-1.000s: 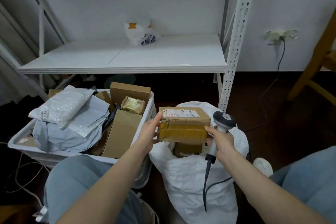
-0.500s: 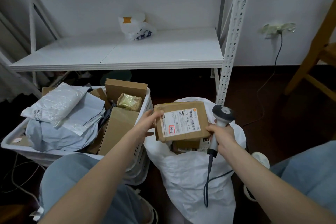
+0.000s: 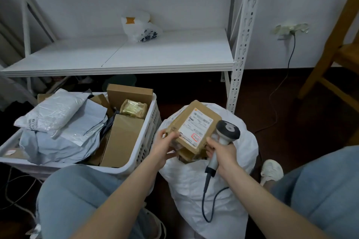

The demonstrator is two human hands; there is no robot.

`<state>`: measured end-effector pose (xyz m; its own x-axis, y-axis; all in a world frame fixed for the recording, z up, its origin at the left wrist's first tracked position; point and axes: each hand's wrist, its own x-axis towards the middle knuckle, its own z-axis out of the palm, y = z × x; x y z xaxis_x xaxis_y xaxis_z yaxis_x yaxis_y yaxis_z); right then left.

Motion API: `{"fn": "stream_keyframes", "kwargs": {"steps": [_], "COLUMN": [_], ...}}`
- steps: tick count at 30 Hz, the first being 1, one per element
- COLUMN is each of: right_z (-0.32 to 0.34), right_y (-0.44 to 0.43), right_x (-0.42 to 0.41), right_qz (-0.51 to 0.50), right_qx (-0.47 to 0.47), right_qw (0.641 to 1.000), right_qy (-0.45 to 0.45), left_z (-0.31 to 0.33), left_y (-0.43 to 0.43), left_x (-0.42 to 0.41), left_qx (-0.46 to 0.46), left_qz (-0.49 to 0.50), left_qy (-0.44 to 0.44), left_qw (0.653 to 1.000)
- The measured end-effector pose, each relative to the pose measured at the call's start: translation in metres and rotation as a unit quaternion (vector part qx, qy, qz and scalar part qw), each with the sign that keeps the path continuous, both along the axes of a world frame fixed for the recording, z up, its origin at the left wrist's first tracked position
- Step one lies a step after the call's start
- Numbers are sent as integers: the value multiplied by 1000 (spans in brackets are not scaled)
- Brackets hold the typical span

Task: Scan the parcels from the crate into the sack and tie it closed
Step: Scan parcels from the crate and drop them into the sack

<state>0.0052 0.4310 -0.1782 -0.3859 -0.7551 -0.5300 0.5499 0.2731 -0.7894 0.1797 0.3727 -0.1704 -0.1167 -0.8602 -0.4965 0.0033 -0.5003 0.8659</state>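
A brown cardboard parcel [image 3: 191, 124] with a white label facing up sits tilted over the open mouth of the white sack [image 3: 206, 184]. My left hand [image 3: 165, 144] grips the parcel's near left corner. My right hand [image 3: 221, 151] holds the grey corded scanner [image 3: 226, 132] by its handle, with a finger touching the parcel's near right corner. More brown parcels show inside the sack under it. The white crate [image 3: 147, 134] at the left holds several cardboard boxes and grey and white mailer bags.
A white metal shelf [image 3: 136, 58] stands behind, with a plastic bag [image 3: 140, 28] on it; its upright post [image 3: 236, 83] is just beyond the sack. A wooden chair [image 3: 342, 48] is at the right. My knees and a white shoe [image 3: 271, 170] flank the sack. Cables lie on the dark floor.
The parcel has turned label-up, rotated to a diagonal and sunk lower toward the sack's mouth. Both hands have shifted to its near corners.
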Motion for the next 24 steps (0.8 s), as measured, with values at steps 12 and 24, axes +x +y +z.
{"fn": "stream_keyframes", "kwargs": {"steps": [12,24], "right_z": [5,17], "right_y": [4,51], "right_x": [-16,6], "right_qz": [61,95], "right_qx": [-30,14], "right_qw": [970,984], "right_qy": [233,153], "left_z": [3,-27], "left_y": [-7,-4], "left_x": [12,6], "left_qx": [40,-21], "left_qz": [-144,10], "left_qy": [-69,-41], "left_qw": [986,999]}}
